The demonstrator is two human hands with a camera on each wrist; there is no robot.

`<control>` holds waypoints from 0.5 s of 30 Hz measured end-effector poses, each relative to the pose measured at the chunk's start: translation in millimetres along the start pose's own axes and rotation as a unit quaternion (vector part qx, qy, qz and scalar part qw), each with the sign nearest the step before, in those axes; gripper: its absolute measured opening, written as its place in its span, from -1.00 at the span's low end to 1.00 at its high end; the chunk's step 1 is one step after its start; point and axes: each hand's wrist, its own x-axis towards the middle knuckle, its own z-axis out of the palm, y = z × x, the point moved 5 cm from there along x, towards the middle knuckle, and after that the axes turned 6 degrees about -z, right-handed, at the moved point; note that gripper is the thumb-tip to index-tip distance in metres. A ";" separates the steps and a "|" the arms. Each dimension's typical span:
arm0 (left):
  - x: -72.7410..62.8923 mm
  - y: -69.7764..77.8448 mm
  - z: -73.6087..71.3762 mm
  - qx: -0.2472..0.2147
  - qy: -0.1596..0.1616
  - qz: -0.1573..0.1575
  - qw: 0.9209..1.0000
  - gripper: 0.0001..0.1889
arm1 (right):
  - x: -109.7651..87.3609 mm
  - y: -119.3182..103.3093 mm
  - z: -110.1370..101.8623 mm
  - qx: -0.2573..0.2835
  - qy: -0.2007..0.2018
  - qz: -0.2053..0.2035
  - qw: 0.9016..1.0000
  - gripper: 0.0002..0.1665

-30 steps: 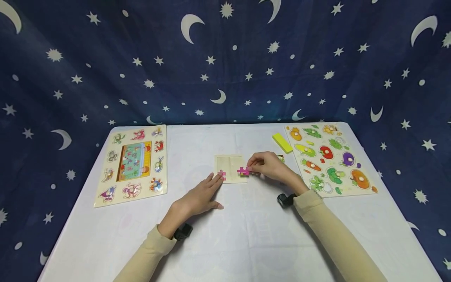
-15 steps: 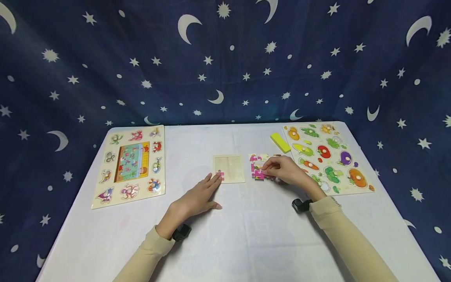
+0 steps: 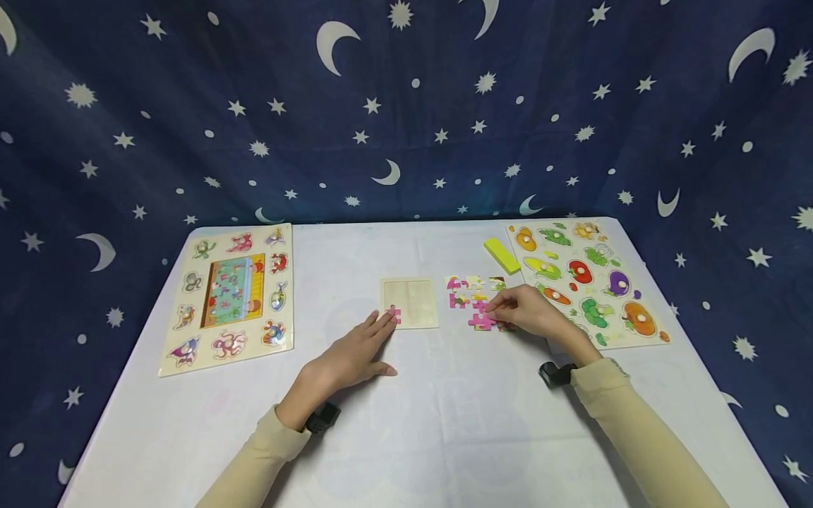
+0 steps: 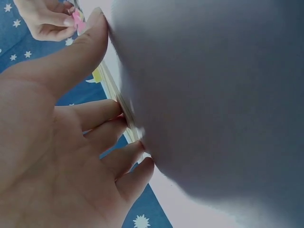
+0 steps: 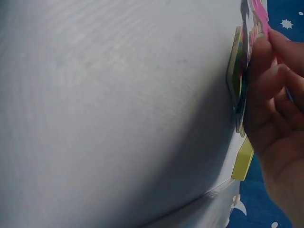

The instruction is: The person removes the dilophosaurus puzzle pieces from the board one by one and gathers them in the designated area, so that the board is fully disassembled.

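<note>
A small square wooden puzzle tray (image 3: 437,303) lies mid-table, with one pink jigsaw piece (image 3: 397,317) in its lower left corner. My left hand (image 3: 351,358) rests there, fingers fairly straight, fingertips at the tray's left edge and that piece. In the left wrist view, its fingertips (image 4: 124,124) line the tray's side. My right hand (image 3: 527,310) pinches another pink jigsaw piece (image 3: 480,322) between thumb and fingers, close over several loose jigsaw pieces (image 3: 457,300) right of the tray. The right wrist view shows the pinched pink piece (image 5: 260,16) at the fingertips, partly cut off.
A yellow block (image 3: 502,255) lies behind the loose pieces. A vegetable peg board (image 3: 610,337) stands to the right, beside my right hand. On the left is a sea-animal peg board (image 3: 209,356). A dark starry cloth (image 3: 406,106) hangs behind the white table (image 3: 406,437).
My right hand has moved right, carrying the pink jigsaw piece from the tray's right edge to the loose pieces. My left hand has stayed at the tray. The head view has shifted slightly.
</note>
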 end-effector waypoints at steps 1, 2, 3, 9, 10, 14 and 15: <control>0.1 0.6 -0.7 0.002 0.002 0.002 1.000 -0.04 | 0.2 0.4 0.0 -0.002 -0.002 0.001 1.000 -0.83; 0.4 1.1 -1.4 0.006 0.003 0.004 1.000 -0.04 | 0.2 0.5 -0.1 -0.003 -0.003 0.002 1.000 -0.83; 0.8 1.6 -2.0 0.013 0.006 0.006 1.000 -0.04 | 0.6 0.5 -0.1 -0.006 -0.003 0.002 1.000 -0.82; 3.0 3.5 -4.8 0.047 0.021 0.003 0.999 -0.04 | 4.2 -2.8 -0.3 -0.024 -0.003 -0.008 1.000 -0.83; 2.8 3.5 -4.9 0.046 0.021 0.001 0.999 -0.04 | 4.7 -3.9 -0.2 -0.023 -0.002 -0.009 1.000 -0.83; 1.6 2.2 -4.6 0.037 0.022 -0.004 0.999 -0.03 | 7.3 -11.2 0.9 -0.017 -0.001 -0.018 1.000 -0.85; 1.1 1.6 -4.7 0.039 0.021 -0.005 0.999 -0.02 | 8.4 -13.2 1.7 -0.014 0.000 -0.019 1.000 -0.86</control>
